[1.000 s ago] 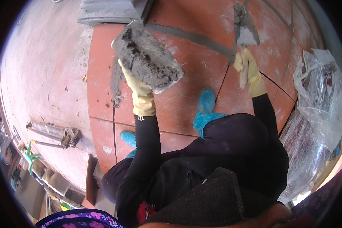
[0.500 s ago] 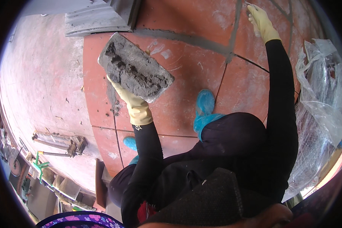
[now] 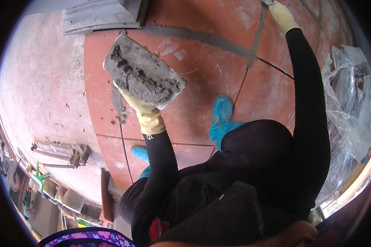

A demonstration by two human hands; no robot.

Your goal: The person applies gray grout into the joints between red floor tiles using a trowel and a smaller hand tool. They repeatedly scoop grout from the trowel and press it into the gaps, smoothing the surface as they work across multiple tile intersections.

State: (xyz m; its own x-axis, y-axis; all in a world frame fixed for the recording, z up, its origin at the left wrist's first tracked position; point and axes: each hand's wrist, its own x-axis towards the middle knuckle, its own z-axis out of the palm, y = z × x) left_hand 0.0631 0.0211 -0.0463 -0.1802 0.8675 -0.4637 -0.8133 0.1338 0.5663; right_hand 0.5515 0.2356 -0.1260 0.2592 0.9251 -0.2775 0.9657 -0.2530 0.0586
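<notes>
My left hand (image 3: pixel 142 110), in a cream rubber glove, grips a rectangular mortar board (image 3: pixel 127 41) from below and along its near edge. A rough heap of dark grey mortar (image 3: pixel 146 76) lies on the board, which is held above the red tiled floor. At the far right, my right hand (image 3: pixel 282 17), gloved alike, is stretched out low over the tiles beside a grey-filled joint. Its fingers are closed on a small metal tool (image 3: pixel 267 1), mostly cut off by the picture's top edge.
Red floor tiles (image 3: pixel 193 53) have joints partly filled with grey mortar. Crumpled clear plastic sheeting (image 3: pixel 350 119) lies at the right. A grey stepped block (image 3: pixel 101 20) stands at the far left. A metal tile cutter (image 3: pixel 64 154) rests on the pale floor. My feet wear blue covers (image 3: pixel 222 109).
My right hand has moved a little farther away, toward the top edge, with the tool. My left hand still holds the loaded board, nearly in place. The view has shifted slightly.
</notes>
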